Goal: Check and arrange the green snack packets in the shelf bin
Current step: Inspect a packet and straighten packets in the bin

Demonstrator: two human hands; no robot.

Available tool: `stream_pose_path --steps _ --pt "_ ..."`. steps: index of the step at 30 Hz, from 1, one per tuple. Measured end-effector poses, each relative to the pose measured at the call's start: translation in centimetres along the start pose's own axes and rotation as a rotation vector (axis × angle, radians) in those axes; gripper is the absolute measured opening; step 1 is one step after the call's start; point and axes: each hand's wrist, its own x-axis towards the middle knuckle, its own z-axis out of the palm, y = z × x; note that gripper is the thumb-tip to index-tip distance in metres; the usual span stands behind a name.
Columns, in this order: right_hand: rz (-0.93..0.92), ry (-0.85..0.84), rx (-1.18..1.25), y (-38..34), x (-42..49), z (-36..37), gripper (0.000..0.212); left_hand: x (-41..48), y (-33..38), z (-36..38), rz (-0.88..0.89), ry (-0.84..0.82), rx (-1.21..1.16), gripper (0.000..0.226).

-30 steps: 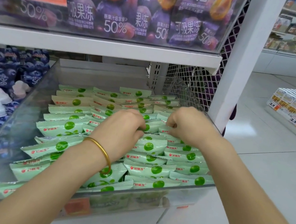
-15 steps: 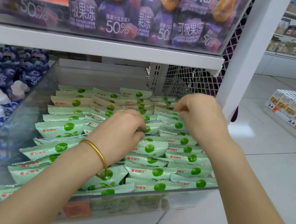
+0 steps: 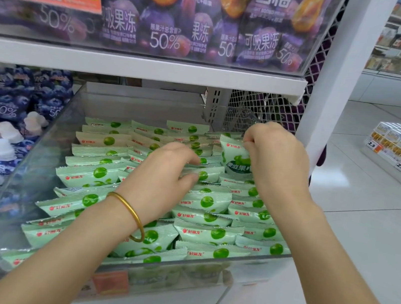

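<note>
One pale green foil snack packet (image 3: 236, 159) now stands lifted on end at the back right of the clear plastic shelf bin (image 3: 32, 177), pinched by its top edge in our right hand (image 3: 276, 158); half a second ago that hand was only reaching there. Our left hand (image 3: 160, 185), gold bangle (image 3: 129, 215) on its wrist, stays curled with fingertips together on a packet in the bin's middle. The remaining green packets (image 3: 90, 176) lie in overlapping rows across the bin. We judge checking has begun.
</note>
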Motion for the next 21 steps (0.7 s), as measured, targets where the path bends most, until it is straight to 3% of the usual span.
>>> stream_pose_path --steps 5,8,11,14,18,21 --pt "-0.209 0.363 0.268 -1.0 -1.0 -2.3 0.009 0.0 0.6 -0.7 -0.082 0.094 -0.340 0.060" --pt "-0.238 0.445 0.443 -1.9 -1.3 -3.5 0.006 -0.2 1.2 -1.2 -0.075 0.112 -0.461 0.056" --pt "-0.137 0.346 0.696 -2.6 -1.4 -3.5 0.005 -0.4 1.0 -1.7 -0.057 0.153 -0.507 0.030" --pt "0.082 0.185 1.006 -2.7 -1.1 -3.0 0.017 -0.9 0.5 -2.4 -0.156 0.111 -0.688 0.020" --pt "0.251 0.099 1.081 -2.4 -1.0 -2.2 0.020 -1.7 -0.1 -3.1 -0.272 0.075 -0.851 0.017" --pt "0.330 -0.126 1.174 -2.8 -1.1 -1.5 0.013 -2.1 -0.5 -3.4 -0.337 0.028 -0.976 0.018"
